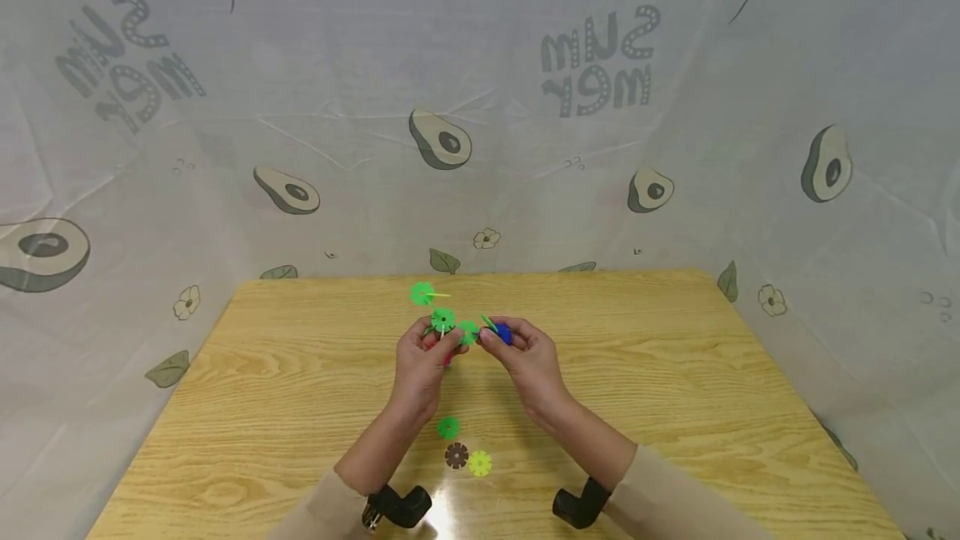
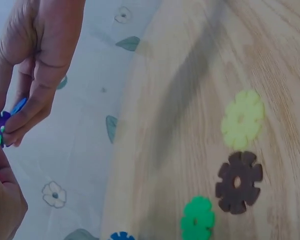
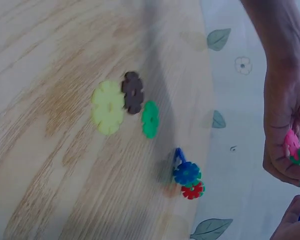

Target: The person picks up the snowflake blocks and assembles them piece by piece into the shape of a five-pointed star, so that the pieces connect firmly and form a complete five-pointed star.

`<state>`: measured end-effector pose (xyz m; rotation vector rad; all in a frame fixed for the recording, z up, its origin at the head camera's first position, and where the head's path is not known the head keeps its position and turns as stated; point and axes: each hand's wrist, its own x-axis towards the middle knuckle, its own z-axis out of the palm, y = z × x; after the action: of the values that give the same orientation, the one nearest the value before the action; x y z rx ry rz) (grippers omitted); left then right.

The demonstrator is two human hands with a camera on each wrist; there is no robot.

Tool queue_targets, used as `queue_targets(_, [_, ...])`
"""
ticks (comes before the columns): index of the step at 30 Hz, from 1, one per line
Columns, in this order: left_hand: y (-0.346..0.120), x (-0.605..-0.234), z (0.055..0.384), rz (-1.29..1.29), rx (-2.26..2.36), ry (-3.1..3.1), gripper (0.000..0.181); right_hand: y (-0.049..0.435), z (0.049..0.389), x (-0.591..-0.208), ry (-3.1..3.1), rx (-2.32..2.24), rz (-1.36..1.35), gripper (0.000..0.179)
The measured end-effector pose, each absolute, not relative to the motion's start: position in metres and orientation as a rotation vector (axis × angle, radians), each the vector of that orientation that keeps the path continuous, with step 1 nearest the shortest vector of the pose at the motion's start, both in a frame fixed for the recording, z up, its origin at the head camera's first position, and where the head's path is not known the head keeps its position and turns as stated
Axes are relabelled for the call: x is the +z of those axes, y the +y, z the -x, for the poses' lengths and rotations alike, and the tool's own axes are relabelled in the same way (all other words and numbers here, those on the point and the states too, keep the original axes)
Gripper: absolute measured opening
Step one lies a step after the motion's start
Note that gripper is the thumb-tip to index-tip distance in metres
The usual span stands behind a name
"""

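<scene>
Both hands meet over the far half of the table, gripping linked notched plastic discs. My left hand (image 1: 418, 365) pinches a cluster with a green disc (image 1: 443, 320) facing up and a pink disc (image 3: 292, 144) among its fingers. Beyond those fingertips, another green disc (image 1: 422, 293) has a yellow one edge-on beside it. My right hand (image 1: 534, 361) pinches a blue disc (image 1: 505, 334) with a green disc (image 1: 489, 323) standing edge-on at it. Between the two hands sits a further green disc (image 1: 468, 332). Fingers hide much of the joins.
Loose on the wooden table (image 1: 660, 373), nearer the body, lie a green disc (image 1: 448, 427), a brown disc (image 1: 457, 456) and a yellow disc (image 1: 480, 463). A blue, red and green disc cluster (image 3: 186, 174) shows near the table edge in the right wrist view. A printed curtain (image 1: 360, 190) surrounds the table.
</scene>
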<state>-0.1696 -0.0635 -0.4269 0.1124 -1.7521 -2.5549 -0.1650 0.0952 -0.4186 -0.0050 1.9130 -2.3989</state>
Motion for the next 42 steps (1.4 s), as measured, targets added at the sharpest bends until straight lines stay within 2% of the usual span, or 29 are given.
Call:
queue_targets(6, [-0.065,-0.418,0.173,-0.119,-2.55,-1.737,0.025,0.092,0.165,-0.412,1.922,-2.417,0.02,0.032])
queue_targets(10, [-0.07,-0.417,0.174,-0.146,-2.573,-1.767,0.024,0.097,0.165,-0.414,2.003,-2.306,0.153,0.037])
queue_targets(19, [-0.086,-0.417,0.175,-0.161,-2.653,-1.785,0.022,0.126,0.175,-0.42,2.472,-1.684,0.923,0.066])
queue_targets(23, [-0.09,-0.417,0.174,-0.132,-2.665,-1.838,0.022,0.132,0.179,-0.414,2.549,-1.472,1.138,0.069])
queue_targets(32, [-0.094,-0.418,0.171,-0.112,-2.716,-1.842,0.023,0.135,0.182,-0.41,2.64,-1.307,1.252,0.06])
queue_targets(42, [-0.088,-0.417,0.167,-0.03,-2.845,-1.585,0.003,0.132,0.184,-0.405,2.748,-1.357,1.31,0.058])
